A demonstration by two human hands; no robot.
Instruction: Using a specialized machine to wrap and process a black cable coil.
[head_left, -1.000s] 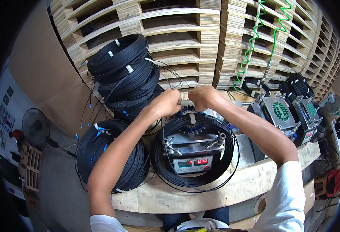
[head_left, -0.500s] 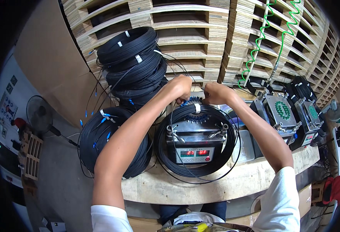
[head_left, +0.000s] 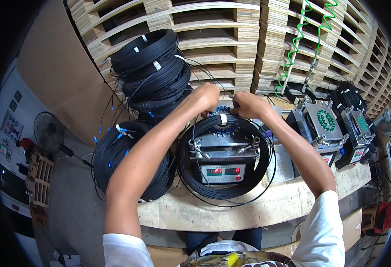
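A bench machine with a red digital display [head_left: 222,173] stands on the table in front of me. A black cable coil [head_left: 187,162] loops round it, bound at the top by a white tie [head_left: 223,119]. Behind the tie, blue connectors [head_left: 222,129] sit in a ring on the machine's top. My left hand [head_left: 207,99] is closed at the left rear of this ring, its fingertips mostly hidden. Opposite it, my right hand [head_left: 249,106] is closed too, with a small dark piece showing by the thumb. What either hand grips is too hidden to name.
Stacked black cable coils [head_left: 153,75] rise at the back left, with another coil [head_left: 115,167] nearer. Two similar machines with green connector rings [head_left: 326,121] stand to the right. Wooden pallets [head_left: 213,40] form the back wall; green spiral hoses [head_left: 295,40] hang there.
The whole view has shifted slightly. Both hands stay closed near the connector ring, with only small finger movements. The right-hand reading on the display has changed.
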